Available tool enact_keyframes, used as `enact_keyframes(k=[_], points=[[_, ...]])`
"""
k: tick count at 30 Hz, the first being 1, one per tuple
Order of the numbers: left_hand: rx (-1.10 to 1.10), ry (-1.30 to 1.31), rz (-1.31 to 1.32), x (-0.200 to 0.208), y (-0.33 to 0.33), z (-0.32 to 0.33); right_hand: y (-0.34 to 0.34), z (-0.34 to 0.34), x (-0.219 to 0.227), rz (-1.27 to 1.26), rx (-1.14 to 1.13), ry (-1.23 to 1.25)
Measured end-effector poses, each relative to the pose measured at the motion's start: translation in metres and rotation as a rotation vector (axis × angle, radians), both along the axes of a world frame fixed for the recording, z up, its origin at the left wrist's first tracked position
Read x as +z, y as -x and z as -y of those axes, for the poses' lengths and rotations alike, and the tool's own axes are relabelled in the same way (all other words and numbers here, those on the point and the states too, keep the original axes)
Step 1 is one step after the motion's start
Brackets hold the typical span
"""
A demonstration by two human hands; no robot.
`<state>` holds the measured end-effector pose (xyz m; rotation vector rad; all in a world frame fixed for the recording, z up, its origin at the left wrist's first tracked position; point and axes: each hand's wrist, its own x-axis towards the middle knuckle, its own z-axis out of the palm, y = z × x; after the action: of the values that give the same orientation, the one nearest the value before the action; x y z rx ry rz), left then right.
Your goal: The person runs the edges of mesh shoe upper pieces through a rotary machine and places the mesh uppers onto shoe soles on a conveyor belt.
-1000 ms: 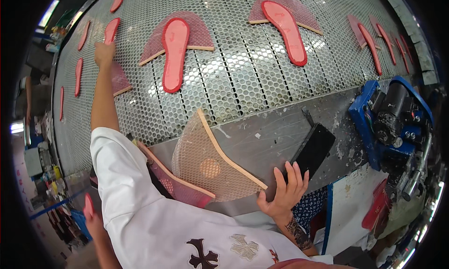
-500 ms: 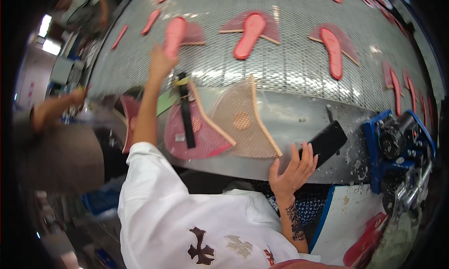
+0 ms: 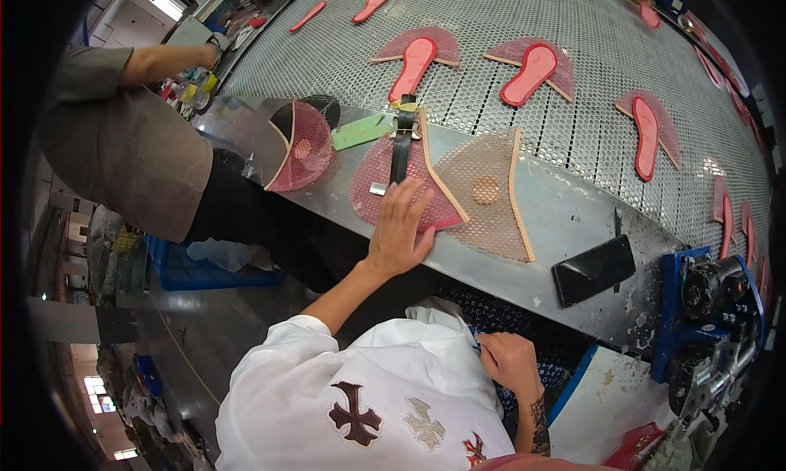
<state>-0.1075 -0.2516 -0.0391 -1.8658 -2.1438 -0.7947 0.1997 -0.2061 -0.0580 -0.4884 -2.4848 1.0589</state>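
Left hand [image 3: 399, 229] is lying flat and open, fingers spread, on the near edge of a pink mesh pad [image 3: 385, 184] on the steel table [image 3: 565, 217]. Right hand [image 3: 508, 360] is hanging low against the white shirt [image 3: 368, 389], fingers curled loosely inward; whether it is pinching the cloth cannot be told.

Three fan-shaped mesh pads are sitting on the table: the pink one under the left hand, a tan one [image 3: 491, 197] just to its right with their wooden edges touching, and another pink one [image 3: 303, 147] to the left, tilted up on its edge. A black strap [image 3: 399, 147] is lying across the top of the middle pad, and a green card [image 3: 360, 131] is resting just beside it. A black phone [image 3: 594, 269] is lying on the table to the right, well apart from the pads. A blue machine [image 3: 712, 323] is standing at the table's right end.

Beyond the table, a perforated belt [image 3: 491, 29] is carrying more pads with red insoles on them; three nearest ones are showing clearly [image 3: 413, 61], [image 3: 530, 71], [image 3: 647, 135], with others bending away at the rim, too small to count.

Another person in a grey shirt [image 3: 123, 143] is standing at the left.
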Motion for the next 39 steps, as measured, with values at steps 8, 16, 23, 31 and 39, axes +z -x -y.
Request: enact_keyframes(k=[8, 16, 23, 31, 39], points=[[0.071, -0.138, -0.062, -0.007, -0.012, 0.013, -0.023, -0.006, -0.012, 0.555, 0.096, -0.01], [0.006, -0.059, -0.108, -0.004, -0.008, 0.011, -0.037, -0.016, -0.01, 0.564, 0.027, -0.043], [0.03, -0.046, -0.13, -0.001, -0.012, 0.009, -0.042, -0.017, -0.015, 0.654, 0.1, -0.011], [0.036, 0.009, -0.125, 0.003, -0.015, 0.007, -0.04, -0.008, -0.021, 0.593, 0.134, 0.007], [0.043, 0.068, -0.169, -0.001, -0.014, -0.002, -0.043, -0.01, -0.026, 0.61, 0.109, -0.017]])
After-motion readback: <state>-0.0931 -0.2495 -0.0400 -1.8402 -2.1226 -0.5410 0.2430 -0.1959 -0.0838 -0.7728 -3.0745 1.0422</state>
